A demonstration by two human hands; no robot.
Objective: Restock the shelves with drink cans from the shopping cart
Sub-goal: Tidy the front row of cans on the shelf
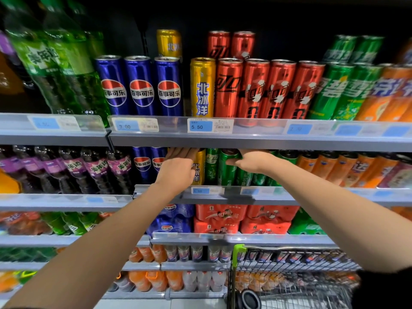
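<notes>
Fingers of right hand (252, 161) grip glossy green can (227, 168); left hand (178, 168) reaches flat, holding nothing.

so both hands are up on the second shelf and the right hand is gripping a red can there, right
Not quite: the can in the right hand is a green can, not red. The head view shows the hand wrapped around its top among the other green cans on the second shelf. The left hand is up on that shelf too, by the yellow can.
</notes>
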